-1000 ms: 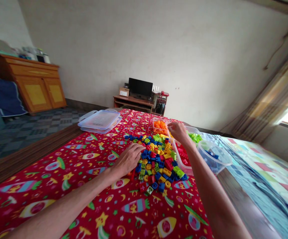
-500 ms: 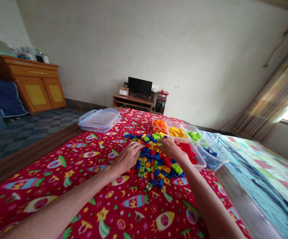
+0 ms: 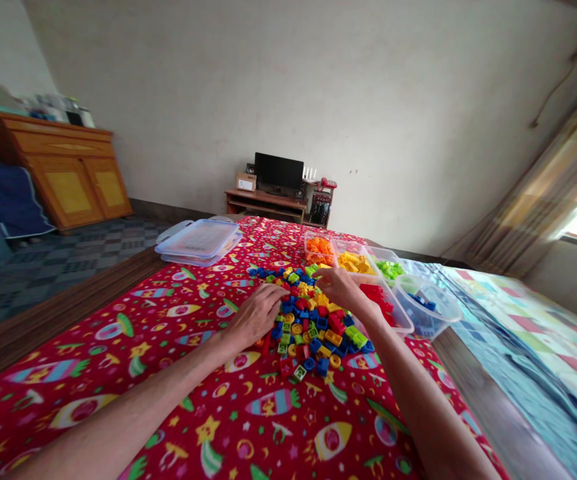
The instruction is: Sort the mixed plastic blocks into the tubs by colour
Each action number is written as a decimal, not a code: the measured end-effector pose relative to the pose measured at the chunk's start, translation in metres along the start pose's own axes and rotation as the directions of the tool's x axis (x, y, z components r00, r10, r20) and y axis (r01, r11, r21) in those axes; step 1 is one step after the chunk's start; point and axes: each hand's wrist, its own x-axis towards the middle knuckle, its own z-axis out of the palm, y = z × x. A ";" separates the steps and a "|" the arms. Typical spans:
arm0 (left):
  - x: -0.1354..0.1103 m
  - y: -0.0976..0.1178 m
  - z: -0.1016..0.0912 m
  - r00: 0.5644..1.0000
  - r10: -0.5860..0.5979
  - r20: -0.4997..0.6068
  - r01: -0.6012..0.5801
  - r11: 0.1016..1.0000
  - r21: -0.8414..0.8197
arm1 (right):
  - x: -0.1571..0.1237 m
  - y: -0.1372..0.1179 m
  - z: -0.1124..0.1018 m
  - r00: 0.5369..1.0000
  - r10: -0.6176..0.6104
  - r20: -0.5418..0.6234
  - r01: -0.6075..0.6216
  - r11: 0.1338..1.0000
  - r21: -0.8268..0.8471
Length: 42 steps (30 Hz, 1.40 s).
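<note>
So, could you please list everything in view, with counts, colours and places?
Toy bricks: many, mixed colours, piled on cloth, in tubs
Cloth: one, red, under pile
Tubs: at least five, clear, beyond pile, right
Lids: count unclear, clear, stacked left
Cabinet: one, brown, far left
Desk: one, brown, far wall
Monitor: one, black, on desk
Box: one, brown, beside monitor
Curtain: one, tan, far right
Sheet: one, teal, right
Left hand: one, bare, pile's left edge
Right hand: one, bare, over pile

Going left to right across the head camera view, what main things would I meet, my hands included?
Wooden cabinet, stack of clear lids, left hand, right hand, clear tub of blue bricks, curtain.
</note>
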 end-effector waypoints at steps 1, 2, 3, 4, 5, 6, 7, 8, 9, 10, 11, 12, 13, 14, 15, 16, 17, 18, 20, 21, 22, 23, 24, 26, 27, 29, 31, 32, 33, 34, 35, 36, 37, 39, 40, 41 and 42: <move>0.000 0.000 0.000 1.000 -0.014 -0.011 0.014 1.000 -0.025 | 0.000 0.001 0.001 1.000 -0.018 -0.005 0.018 1.000 -0.009; 0.001 -0.001 -0.001 0.999 -0.039 -0.030 0.038 0.998 -0.058 | 0.000 0.001 0.003 0.999 -0.038 -0.010 0.038 0.999 -0.018; 0.002 -0.001 -0.002 0.996 -0.077 -0.051 0.071 0.992 -0.101 | 0.001 0.002 0.004 0.998 -0.057 -0.013 0.056 0.998 -0.027; 0.004 -0.002 -0.004 0.989 -0.125 -0.077 0.112 0.982 -0.151 | 0.001 0.002 0.005 0.997 -0.073 -0.017 0.073 0.997 -0.040; 0.005 -0.003 -0.006 0.978 -0.180 -0.102 0.156 0.966 -0.206 | 0.001 0.001 0.005 0.996 -0.085 -0.021 0.084 0.995 -0.057; 0.007 -0.004 -0.008 0.965 -0.236 -0.118 0.200 0.945 -0.258 | 0.001 -0.001 0.005 0.995 -0.093 -0.021 0.091 0.993 -0.080; 0.009 -0.007 -0.012 0.951 -0.283 -0.126 0.236 0.925 -0.299 | 0.000 -0.003 0.005 0.995 -0.102 -0.011 0.101 0.989 -0.105; 0.011 -0.009 -0.015 0.941 -0.315 -0.122 0.263 0.909 -0.323 | -0.001 -0.005 0.005 0.993 -0.118 0.010 0.119 0.985 -0.126; 0.013 -0.012 -0.019 0.938 -0.330 -0.108 0.279 0.902 -0.330 | -0.002 -0.008 0.005 0.989 -0.141 0.043 0.146 0.979 -0.140; 0.015 -0.015 -0.022 0.940 -0.330 -0.087 0.287 0.903 -0.320 | -0.004 -0.011 0.005 0.982 -0.166 0.087 0.177 0.973 -0.149; 0.016 -0.018 -0.025 0.945 -0.320 -0.062 0.288 0.909 -0.300 | -0.006 -0.014 0.006 0.972 -0.186 0.141 0.208 0.965 -0.158; 0.017 -0.021 -0.028 0.950 -0.309 -0.042 0.286 0.917 -0.277 | -0.008 -0.017 0.007 0.960 -0.201 0.194 0.236 0.956 -0.175; 0.018 -0.023 -0.030 0.953 -0.300 -0.028 0.284 0.924 -0.255 | -0.010 -0.019 0.009 0.950 -0.204 0.237 0.254 0.945 -0.204; 0.018 -0.024 -0.030 0.955 -0.295 -0.017 0.282 0.929 -0.238 | -0.011 -0.021 0.011 0.943 -0.197 0.267 0.264 0.934 -0.241; 0.017 -0.025 -0.030 0.958 -0.285 -0.009 0.276 0.935 -0.221 | -0.013 -0.023 0.013 0.941 -0.187 0.281 0.267 0.922 -0.281; 0.017 -0.025 -0.028 0.964 -0.266 0.005 0.262 0.943 -0.204 | -0.014 -0.024 0.015 0.942 -0.180 0.283 0.268 0.911 -0.314; 0.016 -0.024 -0.026 0.971 -0.236 0.026 0.236 0.954 -0.185 | -0.014 -0.026 0.017 0.944 -0.177 0.279 0.269 0.902 -0.336; 0.015 -0.024 -0.024 0.979 -0.196 0.048 0.202 0.965 -0.168 | -0.015 -0.027 0.018 0.945 -0.177 0.276 0.270 0.898 -0.349; 0.013 -0.023 -0.018 0.990 -0.114 0.089 0.126 0.981 -0.145 | -0.015 -0.028 0.018 0.945 -0.172 0.278 0.269 0.892 -0.363; 0.012 -0.024 -0.015 0.991 -0.086 0.100 0.100 0.985 -0.141 | -0.015 -0.029 0.017 0.946 -0.168 0.277 0.266 0.890 -0.370; 0.012 -0.024 -0.012 0.992 -0.073 0.102 0.087 0.986 -0.139 | -0.014 -0.029 0.017 0.948 -0.164 0.272 0.261 0.890 -0.375; 0.011 -0.025 -0.010 0.992 -0.068 0.102 0.082 0.987 -0.138 | -0.014 -0.029 0.017 0.951 -0.163 0.262 0.256 0.890 -0.376; 0.012 -0.025 -0.008 0.992 -0.070 0.102 0.083 0.987 -0.136 | -0.013 -0.028 0.017 0.953 -0.164 0.254 0.253 0.893 -0.373; 0.013 -0.026 -0.006 0.992 -0.079 0.101 0.091 0.988 -0.122 | -0.011 -0.028 0.019 0.954 -0.171 0.244 0.253 0.899 -0.358; 0.014 -0.027 -0.005 0.991 -0.083 0.104 0.095 0.989 -0.113 | -0.011 -0.027 0.020 0.954 -0.176 0.241 0.255 0.901 -0.351; 0.016 -0.027 -0.004 0.990 -0.096 0.104 0.105 0.990 -0.091 | -0.009 -0.027 0.022 0.956 -0.179 0.232 0.252 0.907 -0.337; 0.018 -0.026 -0.002 0.990 -0.114 0.087 0.120 0.990 -0.076 | -0.008 -0.027 0.024 0.962 -0.177 0.207 0.236 0.921 -0.311; 0.020 -0.026 -0.001 0.989 -0.124 0.078 0.130 0.989 -0.077 | -0.007 -0.026 0.025 0.966 -0.178 0.186 0.227 0.931 -0.286; 0.021 -0.026 -0.001 0.988 -0.135 0.070 0.140 0.987 -0.082 | -0.006 -0.025 0.025 0.971 -0.178 0.157 0.214 0.943 -0.255; 0.022 -0.026 0.000 0.987 -0.146 0.063 0.151 0.984 -0.091 | -0.005 -0.023 0.026 0.977 -0.175 0.124 0.199 0.956 -0.217; 0.022 -0.026 0.000 0.986 -0.158 0.054 0.163 0.982 -0.099 | -0.003 -0.021 0.027 0.982 -0.170 0.088 0.183 0.968 -0.173; 0.023 -0.026 0.000 0.984 -0.171 0.043 0.175 0.979 -0.105 | -0.001 -0.019 0.028 0.985 -0.163 0.056 0.169 0.978 -0.122; 0.023 -0.026 -0.001 0.982 -0.185 0.027 0.187 0.976 -0.109 | 0.001 -0.017 0.029 0.988 -0.154 0.027 0.156 0.986 -0.067; 0.023 -0.025 -0.003 0.977 -0.211 -0.011 0.208 0.970 -0.122 | 0.005 -0.013 0.031 0.992 -0.128 -0.009 0.128 0.990 0.051; 0.023 -0.024 -0.005 0.974 -0.224 -0.028 0.218 0.966 -0.137 | 0.006 -0.012 0.031 0.993 -0.114 -0.017 0.115 0.988 0.103; 0.023 -0.023 -0.006 0.971 -0.237 -0.040 0.228 0.960 -0.160 | 0.007 -0.012 0.031 0.995 -0.098 -0.020 0.100 0.984 0.145; 0.024 -0.021 -0.007 0.967 -0.251 -0.048 0.238 0.953 -0.190 | 0.007 -0.012 0.031 0.997 -0.080 -0.020 0.082 0.981 0.173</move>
